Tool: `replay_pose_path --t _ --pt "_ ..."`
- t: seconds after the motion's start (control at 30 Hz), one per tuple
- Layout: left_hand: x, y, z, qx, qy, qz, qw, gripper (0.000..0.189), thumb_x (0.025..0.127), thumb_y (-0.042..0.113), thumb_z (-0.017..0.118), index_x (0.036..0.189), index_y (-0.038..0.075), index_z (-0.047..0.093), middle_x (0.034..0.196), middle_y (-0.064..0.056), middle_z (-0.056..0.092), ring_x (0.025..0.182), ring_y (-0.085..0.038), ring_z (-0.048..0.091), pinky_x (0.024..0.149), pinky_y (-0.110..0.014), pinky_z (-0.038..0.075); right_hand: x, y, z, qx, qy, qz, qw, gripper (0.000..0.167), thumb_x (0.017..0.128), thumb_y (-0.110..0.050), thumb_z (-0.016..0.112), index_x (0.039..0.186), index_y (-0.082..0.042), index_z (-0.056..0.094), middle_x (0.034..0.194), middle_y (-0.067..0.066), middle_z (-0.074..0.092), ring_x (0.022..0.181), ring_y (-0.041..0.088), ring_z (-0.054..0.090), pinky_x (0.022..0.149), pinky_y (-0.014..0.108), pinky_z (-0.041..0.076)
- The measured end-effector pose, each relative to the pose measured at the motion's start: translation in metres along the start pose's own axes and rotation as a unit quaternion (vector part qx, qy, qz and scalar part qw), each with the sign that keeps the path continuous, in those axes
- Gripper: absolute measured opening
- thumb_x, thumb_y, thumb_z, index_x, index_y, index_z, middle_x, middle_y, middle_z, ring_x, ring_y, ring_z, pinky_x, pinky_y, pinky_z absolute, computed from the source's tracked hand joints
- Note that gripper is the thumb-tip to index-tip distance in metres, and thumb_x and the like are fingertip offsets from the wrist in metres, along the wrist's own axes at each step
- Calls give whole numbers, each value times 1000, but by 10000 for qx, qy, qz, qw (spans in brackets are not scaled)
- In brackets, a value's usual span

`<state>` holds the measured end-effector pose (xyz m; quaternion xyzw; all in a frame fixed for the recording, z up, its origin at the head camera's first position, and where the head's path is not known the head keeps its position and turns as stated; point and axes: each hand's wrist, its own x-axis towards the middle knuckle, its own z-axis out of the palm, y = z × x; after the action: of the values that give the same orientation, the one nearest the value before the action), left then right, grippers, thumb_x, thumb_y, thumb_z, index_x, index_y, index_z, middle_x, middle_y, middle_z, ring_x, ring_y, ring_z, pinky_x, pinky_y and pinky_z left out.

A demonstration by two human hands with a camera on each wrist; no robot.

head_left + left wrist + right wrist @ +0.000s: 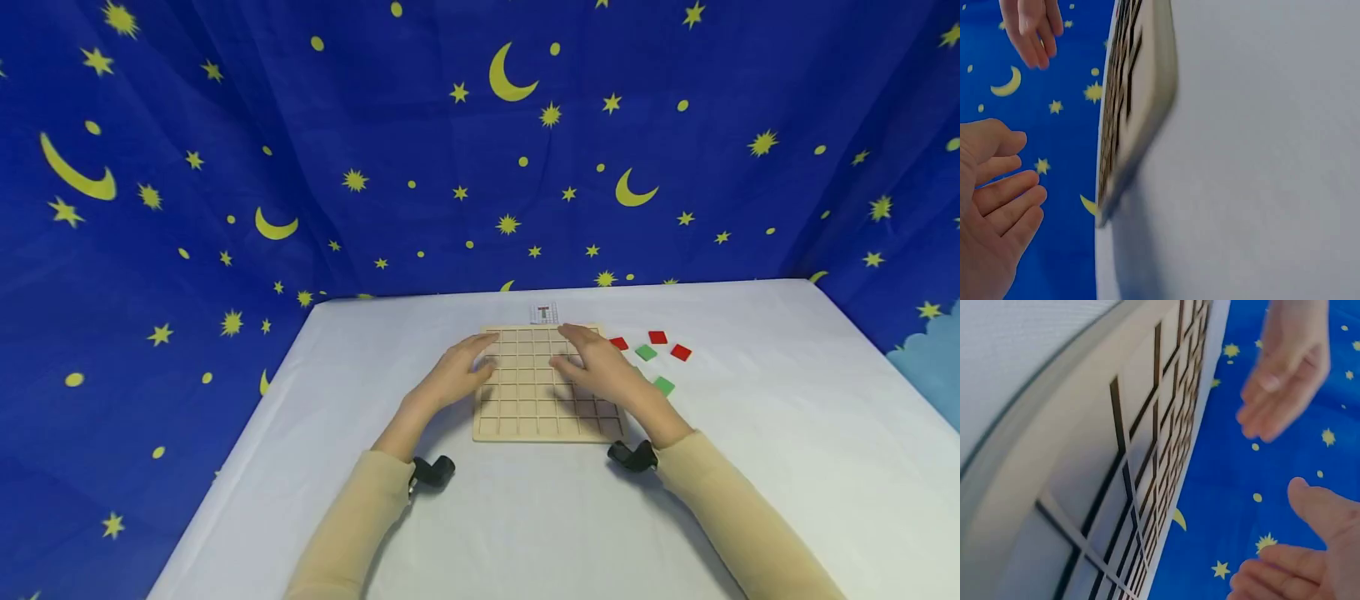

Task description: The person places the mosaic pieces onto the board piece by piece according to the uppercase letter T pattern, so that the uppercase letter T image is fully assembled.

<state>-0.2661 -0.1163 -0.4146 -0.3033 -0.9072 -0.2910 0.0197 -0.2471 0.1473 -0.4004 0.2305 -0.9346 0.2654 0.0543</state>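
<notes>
A square wooden grid board (517, 406) lies flat on the table, its shallow cells bare where they show. Above its left edge my left hand (452, 372) is held with fingers loosely extended and nothing in it. Over the right part of the board my right hand (606, 368) hovers the same way, covering some cells. Both wrist views show the palms facing inward: the left hand (997, 206) and the right hand (1304, 562) are apart from the board's surface.
Right of the board lie red tiles (657, 337) and green tiles (646, 352), one partly behind the right arm. A small printed card (543, 313) with a coloured grid pattern sits beyond the board's far edge. A blue star-patterned curtain (420, 150) borders the white table (517, 517).
</notes>
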Motion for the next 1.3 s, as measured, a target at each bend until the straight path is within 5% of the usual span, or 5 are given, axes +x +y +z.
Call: replay_pose_path --t 0.43,0.63,0.93,1.03,1.3 --pt "-18 -30 14 -839 84 -566 9948 54 88 9 64 138 0 46 135 -17 49 125 -31 45 106 -40 35 -9 30 -38 763 1482 -373 9853 41 89 -18 67 124 2 58 122 19 59 104 37 59 82 52 51" --pt "-20 -33 18 -848 -27 -613 9945 55 87 9 63 137 -2 45 137 -18 47 127 -31 43 107 -39 34 -24 55 -59 928 1745 322 9797 47 92 -30 62 127 2 56 124 23 56 109 41 55 89 55 46" --pt "-18 -34 18 -868 -20 -584 9945 56 87 9 63 138 -2 44 137 -18 47 128 -31 42 107 -39 33 -49 92 -78 1056 2088 1376 9625 53 92 -35 60 129 2 54 123 24 57 109 39 55 89 35 50" --pt "-18 -34 19 -880 -28 -571 9945 56 87 8 63 138 -2 44 137 -18 47 128 -31 42 107 -38 34 -56 105 -80 1062 2105 1691 9570 53 92 -35 59 130 2 54 122 22 58 108 38 57 80 14 50" --pt "-19 -33 19 -839 -16 -661 9943 55 86 8 65 137 -2 45 137 -18 48 127 -31 43 108 -38 33 -64 138 -68 1617 1963 2049 9452 56 91 -35 62 131 3 52 124 23 57 92 -6 56 73 4 43"
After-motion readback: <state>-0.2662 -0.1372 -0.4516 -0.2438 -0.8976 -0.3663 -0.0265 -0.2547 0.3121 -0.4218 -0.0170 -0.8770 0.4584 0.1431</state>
